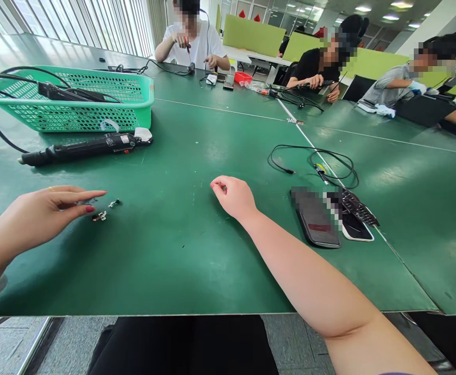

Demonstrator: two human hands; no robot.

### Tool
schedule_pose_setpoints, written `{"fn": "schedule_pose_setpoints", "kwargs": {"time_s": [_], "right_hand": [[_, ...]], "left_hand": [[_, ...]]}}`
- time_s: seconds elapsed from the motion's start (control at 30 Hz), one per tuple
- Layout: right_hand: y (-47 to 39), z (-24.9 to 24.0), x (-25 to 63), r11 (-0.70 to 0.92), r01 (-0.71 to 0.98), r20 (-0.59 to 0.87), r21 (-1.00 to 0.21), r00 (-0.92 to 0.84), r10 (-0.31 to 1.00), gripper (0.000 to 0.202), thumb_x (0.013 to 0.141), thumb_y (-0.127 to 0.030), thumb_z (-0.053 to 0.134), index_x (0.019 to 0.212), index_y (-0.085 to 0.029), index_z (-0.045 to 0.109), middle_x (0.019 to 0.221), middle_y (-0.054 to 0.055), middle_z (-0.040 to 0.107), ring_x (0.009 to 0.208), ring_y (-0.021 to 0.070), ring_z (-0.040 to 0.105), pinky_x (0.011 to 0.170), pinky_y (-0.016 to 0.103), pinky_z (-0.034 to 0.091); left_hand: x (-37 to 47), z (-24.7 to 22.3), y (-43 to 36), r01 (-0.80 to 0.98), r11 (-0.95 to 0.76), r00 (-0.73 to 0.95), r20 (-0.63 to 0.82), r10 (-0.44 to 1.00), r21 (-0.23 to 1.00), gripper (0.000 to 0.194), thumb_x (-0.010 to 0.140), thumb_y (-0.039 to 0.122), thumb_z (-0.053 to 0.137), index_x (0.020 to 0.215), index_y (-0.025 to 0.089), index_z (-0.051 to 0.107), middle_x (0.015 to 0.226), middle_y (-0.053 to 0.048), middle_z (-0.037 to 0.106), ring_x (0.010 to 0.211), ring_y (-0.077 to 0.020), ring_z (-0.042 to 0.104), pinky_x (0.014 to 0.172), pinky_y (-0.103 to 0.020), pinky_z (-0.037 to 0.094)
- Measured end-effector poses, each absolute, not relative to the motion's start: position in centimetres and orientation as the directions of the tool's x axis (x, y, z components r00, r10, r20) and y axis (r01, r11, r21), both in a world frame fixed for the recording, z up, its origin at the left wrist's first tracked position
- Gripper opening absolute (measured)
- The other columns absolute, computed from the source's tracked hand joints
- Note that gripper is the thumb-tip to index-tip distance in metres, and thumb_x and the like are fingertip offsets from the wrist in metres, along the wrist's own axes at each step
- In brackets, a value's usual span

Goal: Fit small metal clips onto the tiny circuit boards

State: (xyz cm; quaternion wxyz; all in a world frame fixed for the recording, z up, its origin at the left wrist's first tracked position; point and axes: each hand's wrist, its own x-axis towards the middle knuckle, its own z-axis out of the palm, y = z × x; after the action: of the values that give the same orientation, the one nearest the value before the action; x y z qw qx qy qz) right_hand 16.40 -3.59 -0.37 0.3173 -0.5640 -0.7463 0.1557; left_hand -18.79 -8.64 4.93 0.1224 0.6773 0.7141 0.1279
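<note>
My left hand (62, 211) is over the left part of the green table (165, 265), thumb and forefinger nearly together around something small and clear that I cannot make out. Just beside its fingertips lie small metal parts (114, 203), with more silvery pieces (100, 216) under the thumb. My right hand (233, 197) rests on the table near the middle with its fingers curled in; whatever they hold, if anything, is hidden. Behind my left hand a black electric screwdriver (87, 148) lies on its side.
A green plastic basket (95, 115) with black tools and cables stands at the back left. Right of my right hand are a black phone (318, 221), a white-edged phone (356, 229) and a looped black cable (347, 161). Several people sit across the table.
</note>
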Motion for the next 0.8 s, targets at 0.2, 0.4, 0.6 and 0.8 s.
{"fn": "schedule_pose_setpoints", "kwargs": {"time_s": [0.2,0.4,0.6,0.8], "right_hand": [[-3.6,-0.3,16.3,0.295,0.730,0.265,-0.616,-0.161,0.951,0.022,0.090,-0.029,0.048,0.086,-0.023,0.069,0.080,0.000,0.068,0.068,0.0127,0.055,0.060,0.026,0.037],[-3.7,-0.2,16.1,0.301,0.731,0.267,-0.612,-0.167,0.949,0.022,0.090,-0.028,0.048,0.085,-0.022,0.069,0.078,0.000,0.068,0.068,0.0132,0.055,0.059,0.026,0.037],[-3.5,-0.5,16.6,0.347,0.739,0.279,-0.577,-0.221,0.934,0.023,0.092,-0.026,0.048,0.089,-0.022,0.071,0.085,0.001,0.071,0.074,0.0149,0.059,0.066,0.028,0.041],[-2.9,-0.9,17.2,0.360,0.767,0.203,-0.531,-0.297,0.933,0.025,0.088,-0.016,0.053,0.105,-0.020,0.071,0.098,0.006,0.070,0.089,0.0167,0.062,0.079,0.030,0.046]], "left_hand": [[-16.5,5.0,-9.2,0.688,0.388,-0.425,-0.092,0.900,0.613,0.042,0.079,0.038,0.056,0.117,0.027,0.066,0.106,0.000,0.072,0.089,-0.0182,0.061,0.073,-0.025,0.042],[-11.6,2.8,-8.6,0.819,0.189,-0.186,-0.060,0.981,0.542,0.038,0.083,0.040,0.052,0.115,0.024,0.065,0.086,0.000,0.067,0.067,-0.0146,0.051,0.062,-0.024,0.035],[-2.6,0.9,-5.5,0.442,-0.007,0.033,-0.009,0.999,0.897,0.023,0.085,0.031,0.056,0.102,0.021,0.067,0.106,-0.005,0.071,0.090,-0.0174,0.061,0.080,-0.028,0.044],[1.9,0.5,-4.2,-0.238,0.133,0.114,-0.108,0.988,0.962,0.014,0.091,0.022,0.053,0.098,0.015,0.063,0.097,-0.005,0.068,0.097,-0.0114,0.062,0.096,-0.026,0.044]]}}
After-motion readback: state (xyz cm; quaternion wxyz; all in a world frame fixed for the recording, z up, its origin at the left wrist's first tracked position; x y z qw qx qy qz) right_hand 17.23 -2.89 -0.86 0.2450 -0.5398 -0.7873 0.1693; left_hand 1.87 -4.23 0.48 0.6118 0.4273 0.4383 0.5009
